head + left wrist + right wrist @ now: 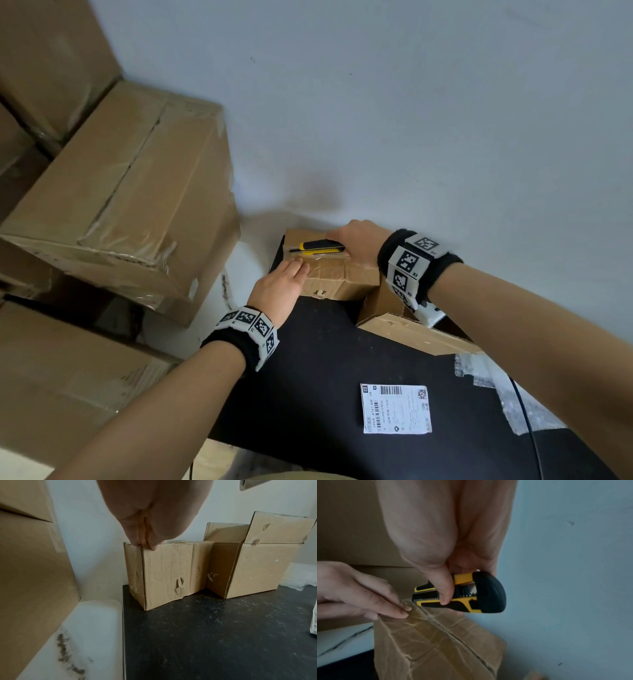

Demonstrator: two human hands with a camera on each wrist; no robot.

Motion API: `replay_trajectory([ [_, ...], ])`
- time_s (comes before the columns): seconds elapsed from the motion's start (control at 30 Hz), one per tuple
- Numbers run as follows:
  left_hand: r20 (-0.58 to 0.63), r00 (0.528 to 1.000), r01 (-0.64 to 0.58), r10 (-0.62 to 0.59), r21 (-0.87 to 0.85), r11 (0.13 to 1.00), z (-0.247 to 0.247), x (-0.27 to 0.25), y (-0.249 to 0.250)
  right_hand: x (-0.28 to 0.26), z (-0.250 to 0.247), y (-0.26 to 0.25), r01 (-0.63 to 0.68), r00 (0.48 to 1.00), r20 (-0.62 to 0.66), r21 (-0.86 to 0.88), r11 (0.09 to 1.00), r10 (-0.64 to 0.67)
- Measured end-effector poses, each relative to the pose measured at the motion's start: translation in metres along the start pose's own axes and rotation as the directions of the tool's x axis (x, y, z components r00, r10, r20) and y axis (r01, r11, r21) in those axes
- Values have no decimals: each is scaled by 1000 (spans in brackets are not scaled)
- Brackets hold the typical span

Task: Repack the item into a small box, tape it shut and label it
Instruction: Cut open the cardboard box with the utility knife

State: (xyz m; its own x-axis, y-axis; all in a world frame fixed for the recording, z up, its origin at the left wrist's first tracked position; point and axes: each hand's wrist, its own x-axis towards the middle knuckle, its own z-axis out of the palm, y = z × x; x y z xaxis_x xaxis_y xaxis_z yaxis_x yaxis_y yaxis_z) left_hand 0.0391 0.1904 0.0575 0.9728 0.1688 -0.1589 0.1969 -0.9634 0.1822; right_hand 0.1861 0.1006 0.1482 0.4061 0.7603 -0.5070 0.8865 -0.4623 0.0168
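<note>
A small creased cardboard box (337, 279) (169, 573) (436, 646), taped along its top seam, stands at the far edge of the black table (325, 377) against the wall. My right hand (356, 240) (447, 577) grips a yellow and black utility knife (317, 246) (467, 595), its tip at the far end of the seam. My left hand (284, 281) (145, 536) (368, 599) lies with straight fingers pressing on the box's top near the knife tip. A white shipping label (395, 409) lies flat on the table nearer to me.
A second cardboard box (411, 329) (257, 561) with raised flaps stands right of the small one. Large taped cartons (120, 205) are stacked on the left. Crumpled clear plastic (507, 394) and a thin dark cable (527, 428) lie at the table's right side.
</note>
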Motion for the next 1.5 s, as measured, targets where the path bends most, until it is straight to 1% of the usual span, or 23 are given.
replay_trajectory([
  [0.23, 31, 999, 3, -4, 6, 1000, -1, 0, 0, -8, -5, 5, -6, 999, 34, -73, 997, 9],
  [0.43, 36, 999, 1, -1, -17, 1000, -1, 1, -1, -15, -6, 13, -32, 998, 56, -137, 990, 40],
  [0.6, 35, 999, 2, -3, 10, 1000, -2, 2, -1, -24, -6, 22, -44, 995, 80, -193, 980, 60],
  [0.87, 44, 999, 2, -2, -10, 1000, -3, 3, -1, -38, -4, 39, -64, 991, 94, -257, 964, 90],
  [1.33, 33, 999, -18, 17, 33, 999, -7, 8, -1, -72, -2, 66, -174, 972, 110, -264, 949, 209],
  [1.5, 59, 997, -58, 52, 101, 993, -14, 13, 0, -84, -6, 66, -207, 967, 93, -264, 942, 239],
])
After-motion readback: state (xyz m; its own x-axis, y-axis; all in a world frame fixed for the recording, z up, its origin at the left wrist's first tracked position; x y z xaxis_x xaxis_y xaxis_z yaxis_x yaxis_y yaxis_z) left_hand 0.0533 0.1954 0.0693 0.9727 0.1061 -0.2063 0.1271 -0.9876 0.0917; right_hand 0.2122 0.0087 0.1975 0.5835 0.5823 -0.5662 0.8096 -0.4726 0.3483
